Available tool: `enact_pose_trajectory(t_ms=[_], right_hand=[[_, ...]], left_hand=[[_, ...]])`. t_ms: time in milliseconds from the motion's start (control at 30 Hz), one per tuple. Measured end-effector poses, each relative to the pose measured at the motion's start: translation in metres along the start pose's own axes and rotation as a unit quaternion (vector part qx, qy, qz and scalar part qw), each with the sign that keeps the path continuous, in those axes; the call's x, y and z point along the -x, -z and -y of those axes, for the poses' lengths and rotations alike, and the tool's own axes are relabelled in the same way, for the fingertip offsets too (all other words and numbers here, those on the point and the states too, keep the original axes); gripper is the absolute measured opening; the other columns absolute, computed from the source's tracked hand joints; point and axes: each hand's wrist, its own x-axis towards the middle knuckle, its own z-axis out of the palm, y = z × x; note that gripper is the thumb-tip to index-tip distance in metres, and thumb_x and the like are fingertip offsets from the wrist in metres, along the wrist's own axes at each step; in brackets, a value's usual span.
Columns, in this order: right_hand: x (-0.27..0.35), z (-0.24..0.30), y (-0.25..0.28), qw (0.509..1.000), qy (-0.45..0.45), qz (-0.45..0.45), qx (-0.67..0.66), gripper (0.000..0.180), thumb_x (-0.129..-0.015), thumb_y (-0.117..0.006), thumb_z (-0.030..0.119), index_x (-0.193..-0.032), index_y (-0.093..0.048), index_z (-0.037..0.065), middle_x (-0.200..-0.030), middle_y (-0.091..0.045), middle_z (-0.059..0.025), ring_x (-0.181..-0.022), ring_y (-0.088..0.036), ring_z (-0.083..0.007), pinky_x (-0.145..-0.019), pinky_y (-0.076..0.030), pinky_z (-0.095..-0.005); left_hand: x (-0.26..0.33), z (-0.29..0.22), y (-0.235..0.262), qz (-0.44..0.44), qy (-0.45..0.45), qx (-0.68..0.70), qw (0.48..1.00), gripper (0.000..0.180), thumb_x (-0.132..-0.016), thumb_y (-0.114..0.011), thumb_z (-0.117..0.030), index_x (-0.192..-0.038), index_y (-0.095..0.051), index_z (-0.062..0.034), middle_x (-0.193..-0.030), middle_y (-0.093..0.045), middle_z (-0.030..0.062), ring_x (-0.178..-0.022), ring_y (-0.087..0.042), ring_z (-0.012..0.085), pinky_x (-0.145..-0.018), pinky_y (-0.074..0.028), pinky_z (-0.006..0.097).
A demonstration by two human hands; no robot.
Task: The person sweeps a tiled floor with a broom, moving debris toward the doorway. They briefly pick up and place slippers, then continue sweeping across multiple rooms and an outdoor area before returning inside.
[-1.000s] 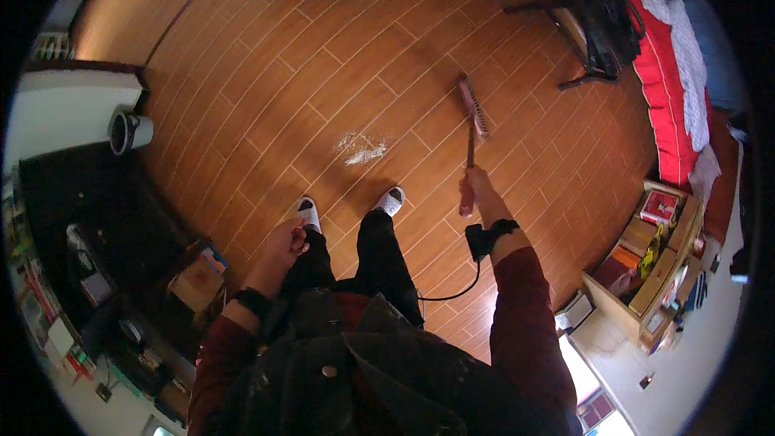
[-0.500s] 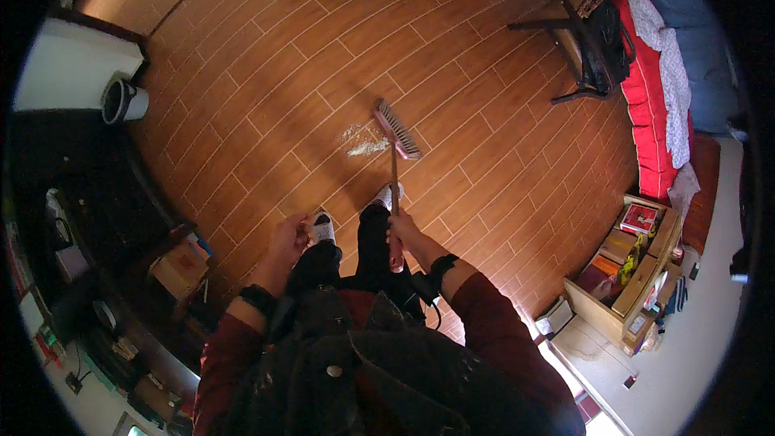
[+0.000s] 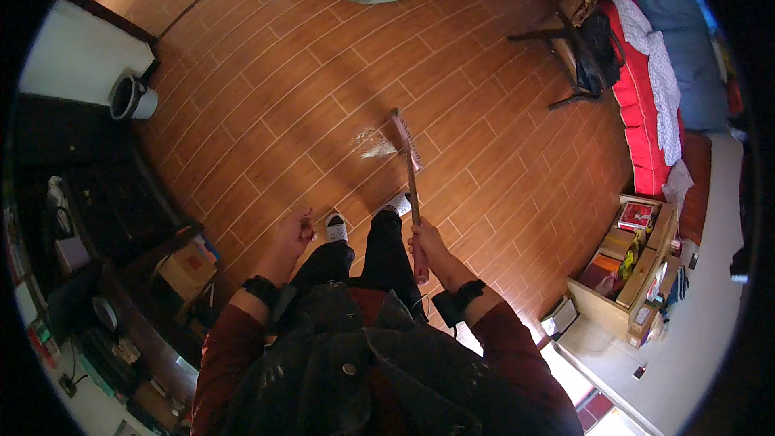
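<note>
Broom (image 3: pixel 408 163) gripped in closed right hand (image 3: pixel 426 244), bristles touching pale dust pile (image 3: pixel 374 144) just ahead of white shoes (image 3: pixel 337 227), left hand (image 3: pixel 292 232) loosely curled, empty, beside left shoe.

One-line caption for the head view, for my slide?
Right hand holds a broom beside a pale dust pile on wooden floor.

Brown plank floor (image 3: pixel 266 105) carries a dust pile (image 3: pixel 373 144) beside the broom head (image 3: pixel 405 139).
</note>
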Motion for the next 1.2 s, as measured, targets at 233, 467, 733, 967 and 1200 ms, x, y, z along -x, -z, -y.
enact_pose_trajectory(t_ms=[233, 467, 733, 967, 1200], right_hand=[[-0.007, 0.019, 0.035, 0.999, -0.008, 0.029, -0.037, 0.018, -0.084, -0.043, 0.019, -0.101, -0.041, 0.012, -0.062, -0.049, -0.0082, -0.047, -0.047, -0.0174, -0.042, -0.040, -0.0301], [0.043, 0.020, 0.088, 0.983, -0.065, 0.001, -0.170, 0.011, -0.084, -0.046, 0.022, -0.092, -0.042, 0.017, -0.059, -0.047, -0.0047, -0.045, -0.044, -0.0141, -0.041, -0.038, -0.0276], [-0.009, 0.014, 0.191, 0.955, -0.040, -0.159, -0.246, 0.020, -0.081, -0.047, 0.026, -0.073, -0.046, 0.008, -0.051, -0.045, -0.0072, -0.039, -0.042, -0.0188, -0.034, -0.035, -0.0310], [-0.051, 0.066, 0.218, 0.965, -0.147, 0.026, -0.217, 0.044, -0.084, -0.033, 0.035, -0.047, -0.036, 0.011, -0.040, -0.027, -0.0042, -0.029, -0.022, -0.0211, -0.032, -0.012, -0.0309], [-0.082, 0.102, 0.139, 0.975, -0.156, 0.034, -0.155, 0.016, -0.085, -0.039, 0.022, -0.087, -0.042, 0.006, -0.057, -0.047, -0.0074, -0.046, -0.046, -0.0202, -0.043, -0.040, -0.0380]], left_hand=[[-0.009, 0.007, -0.001, -0.008, 0.032, -0.006, 0.999, 0.016, -0.079, -0.059, -0.021, -0.083, -0.059, -0.0052, -0.054, -0.045, 0.0031, -0.038, -0.035, 0.0120, -0.043, -0.037, 0.030], [-0.011, 0.008, -0.037, 0.005, 0.042, -0.054, 0.998, 0.016, -0.079, -0.058, -0.025, -0.082, -0.059, -0.0099, -0.056, -0.047, -0.0027, -0.039, -0.033, 0.0107, -0.046, -0.037, 0.029], [-0.030, 0.009, -0.092, 0.013, 0.054, -0.072, 0.996, 0.012, -0.079, -0.059, -0.023, -0.076, -0.057, -0.0115, -0.057, -0.046, -0.0019, -0.042, -0.036, 0.0107, -0.048, -0.038, 0.027], [-0.031, 0.009, -0.143, -0.053, -0.006, -0.044, 0.998, 0.017, -0.077, -0.060, -0.020, -0.086, -0.057, -0.0069, -0.056, -0.044, 0.0026, -0.040, -0.036, 0.0125, -0.042, -0.037, 0.031], [-0.047, 0.002, -0.179, -0.046, 0.024, -0.020, 0.998, 0.019, -0.080, -0.057, -0.021, -0.088, -0.056, -0.0040, -0.057, -0.045, 0.0056, -0.039, -0.034, 0.0137, -0.042, -0.036, 0.031]])
